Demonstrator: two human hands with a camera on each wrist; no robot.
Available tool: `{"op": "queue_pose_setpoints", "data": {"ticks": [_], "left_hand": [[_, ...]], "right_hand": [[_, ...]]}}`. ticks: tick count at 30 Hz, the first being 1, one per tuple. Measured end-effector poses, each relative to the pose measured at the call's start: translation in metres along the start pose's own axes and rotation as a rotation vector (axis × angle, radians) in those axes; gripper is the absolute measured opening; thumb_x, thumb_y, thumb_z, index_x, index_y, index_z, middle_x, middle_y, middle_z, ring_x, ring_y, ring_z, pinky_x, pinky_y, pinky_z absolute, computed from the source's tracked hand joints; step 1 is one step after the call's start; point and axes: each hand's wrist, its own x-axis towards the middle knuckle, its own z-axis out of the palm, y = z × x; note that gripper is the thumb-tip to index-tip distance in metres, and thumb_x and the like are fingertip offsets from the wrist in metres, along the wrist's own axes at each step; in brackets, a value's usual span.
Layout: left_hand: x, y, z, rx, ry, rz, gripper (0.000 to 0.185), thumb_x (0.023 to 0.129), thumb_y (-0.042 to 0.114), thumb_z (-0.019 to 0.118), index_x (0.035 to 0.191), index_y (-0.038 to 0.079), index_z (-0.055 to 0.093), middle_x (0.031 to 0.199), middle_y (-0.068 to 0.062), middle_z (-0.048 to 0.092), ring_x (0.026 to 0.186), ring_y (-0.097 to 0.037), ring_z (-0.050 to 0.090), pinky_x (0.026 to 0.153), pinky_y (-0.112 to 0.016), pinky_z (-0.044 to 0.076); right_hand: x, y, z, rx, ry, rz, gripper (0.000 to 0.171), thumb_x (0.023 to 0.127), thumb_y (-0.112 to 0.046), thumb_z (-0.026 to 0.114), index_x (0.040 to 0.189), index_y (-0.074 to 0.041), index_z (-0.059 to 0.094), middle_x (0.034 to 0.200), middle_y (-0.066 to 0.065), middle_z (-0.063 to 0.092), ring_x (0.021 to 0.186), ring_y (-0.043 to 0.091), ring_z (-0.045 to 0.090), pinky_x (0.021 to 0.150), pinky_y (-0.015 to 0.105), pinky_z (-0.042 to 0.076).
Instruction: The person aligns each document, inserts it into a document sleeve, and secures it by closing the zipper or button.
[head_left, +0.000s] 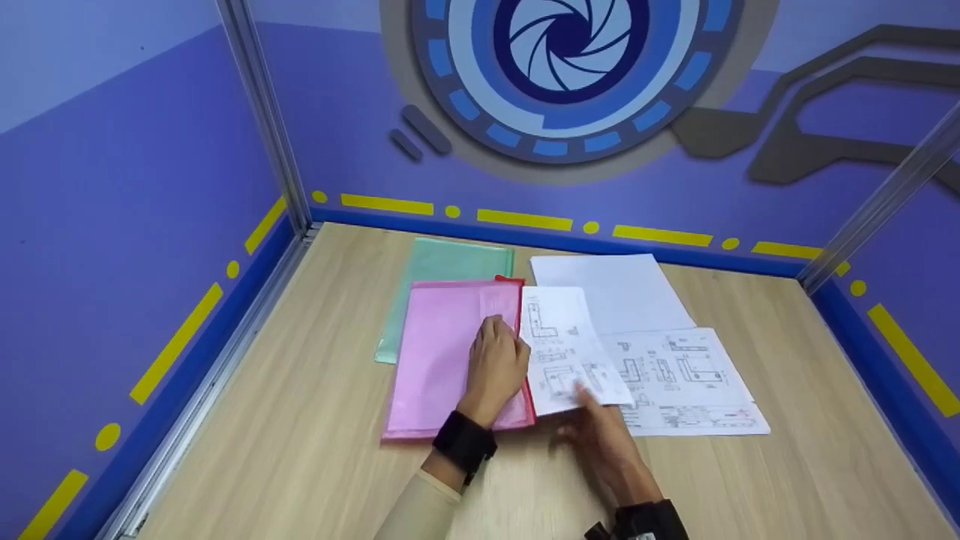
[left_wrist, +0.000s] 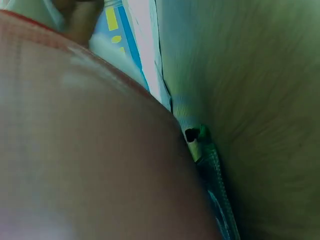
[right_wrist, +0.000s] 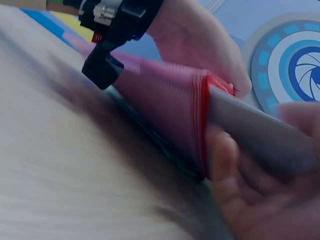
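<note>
A pink zip pouch point(head_left: 439, 360) with a red edge lies on a green pouch point(head_left: 450, 264) on the wooden table point(head_left: 300, 457). My left hand point(head_left: 496, 352) lies on the pink pouch's right side and grips its red open edge. In the right wrist view the same left hand point(right_wrist: 200, 42) sits on top of the pouch point(right_wrist: 160, 95). My right hand point(head_left: 592, 420), blurred, pinches the near corner of a printed drawing sheet point(head_left: 559, 337), whose left edge meets the pouch's opening. Up close, the sheet point(right_wrist: 260, 125) reaches into the red edge, with my right hand point(right_wrist: 240, 190) holding it.
Another drawing sheet point(head_left: 686, 375) and a blank white sheet point(head_left: 611, 289) lie to the right of the pouches. Purple walls close the table on three sides. In the dim, blurred left wrist view the green pouch's zipper end point(left_wrist: 202, 145) shows against the wood.
</note>
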Motion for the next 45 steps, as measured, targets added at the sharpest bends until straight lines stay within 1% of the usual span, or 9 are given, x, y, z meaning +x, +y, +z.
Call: {"op": "queue_pose_setpoints", "data": {"ticks": [3, 7, 10, 15, 21, 25, 32, 38, 45], "left_hand": [[0.003, 0.0, -0.001, -0.022, -0.009, -0.004, 0.022, 0.098, 0.009, 0.059, 0.108, -0.01, 0.062, 0.124, -0.026, 0.06, 0.113, -0.04, 0.062, 0.102, -0.05, 0.05], [0.004, 0.0, 0.001, -0.034, -0.023, -0.006, 0.023, 0.098, 0.009, 0.058, 0.11, -0.01, 0.061, 0.121, -0.025, 0.06, 0.112, -0.039, 0.062, 0.101, -0.05, 0.05], [0.003, 0.0, 0.002, -0.036, -0.039, -0.009, 0.021, 0.097, 0.01, 0.058, 0.108, -0.008, 0.061, 0.121, -0.023, 0.06, 0.111, -0.038, 0.062, 0.101, -0.049, 0.05], [0.002, -0.002, 0.002, -0.017, -0.078, 0.032, 0.009, 0.097, 0.009, 0.058, 0.097, 0.0, 0.059, 0.117, -0.02, 0.06, 0.107, -0.035, 0.062, 0.098, -0.048, 0.051], [0.003, -0.005, -0.003, -0.013, -0.081, 0.125, 0.006, 0.096, 0.006, 0.061, 0.095, 0.001, 0.059, 0.105, -0.016, 0.059, 0.093, -0.03, 0.062, 0.088, -0.043, 0.054], [0.002, -0.001, -0.003, -0.068, -0.105, 0.142, 0.005, 0.096, 0.005, 0.061, 0.097, 0.001, 0.058, 0.104, -0.014, 0.058, 0.089, -0.026, 0.059, 0.085, -0.04, 0.054], [-0.009, 0.016, 0.009, -0.109, -0.156, 0.2, 0.011, 0.098, 0.007, 0.059, 0.105, -0.002, 0.059, 0.112, -0.015, 0.059, 0.094, -0.027, 0.062, 0.09, -0.039, 0.054], [-0.014, 0.025, 0.013, -0.084, -0.123, 0.217, 0.023, 0.098, 0.007, 0.059, 0.116, -0.008, 0.06, 0.121, -0.019, 0.061, 0.102, -0.032, 0.066, 0.096, -0.042, 0.053], [-0.014, 0.029, 0.01, -0.134, -0.201, 0.198, 0.012, 0.101, 0.009, 0.055, 0.106, 0.0, 0.06, 0.13, -0.019, 0.06, 0.11, -0.031, 0.066, 0.1, -0.041, 0.052]], "right_hand": [[0.006, -0.004, -0.005, 0.058, 0.142, -0.046, 0.054, 0.111, -0.04, 0.056, 0.152, -0.006, 0.05, 0.118, 0.007, 0.077, 0.098, 0.02, 0.073, 0.078, 0.039, 0.06], [0.008, -0.001, -0.005, 0.003, 0.245, -0.114, 0.048, 0.112, -0.016, 0.048, 0.157, -0.001, 0.039, 0.127, 0.01, 0.071, 0.1, 0.017, 0.073, 0.083, 0.035, 0.06], [0.006, 0.003, 0.0, -0.135, 0.178, -0.153, 0.056, 0.106, -0.001, 0.051, 0.159, -0.004, 0.034, 0.139, 0.015, 0.06, 0.106, 0.018, 0.067, 0.086, 0.032, 0.056], [0.005, 0.001, 0.001, -0.178, 0.046, -0.068, 0.065, 0.104, -0.008, 0.061, 0.161, -0.008, 0.031, 0.129, 0.016, 0.065, 0.1, 0.024, 0.07, 0.082, 0.041, 0.059], [0.009, -0.011, -0.014, -0.022, 0.139, 0.013, 0.069, 0.112, -0.039, 0.048, 0.167, -0.01, 0.019, 0.15, 0.017, 0.053, 0.112, 0.019, 0.064, 0.084, 0.033, 0.05], [0.011, -0.014, -0.02, -0.119, 0.147, 0.023, 0.065, 0.113, -0.026, 0.046, 0.169, -0.011, 0.018, 0.154, 0.017, 0.048, 0.118, 0.018, 0.06, 0.09, 0.029, 0.05], [0.01, -0.002, -0.013, -0.253, -0.034, -0.054, 0.068, 0.106, 0.001, 0.049, 0.168, -0.009, 0.023, 0.139, 0.024, 0.062, 0.104, 0.023, 0.07, 0.082, 0.036, 0.058], [0.007, -0.003, -0.011, -0.351, -0.031, -0.142, 0.068, 0.104, 0.001, 0.054, 0.167, -0.009, 0.028, 0.14, 0.027, 0.062, 0.103, 0.021, 0.07, 0.081, 0.033, 0.058], [0.008, 0.0, -0.008, -0.499, -0.033, -0.231, 0.068, 0.103, -0.001, 0.059, 0.165, -0.006, 0.033, 0.143, 0.024, 0.06, 0.112, 0.029, 0.066, 0.091, 0.035, 0.054]]}}
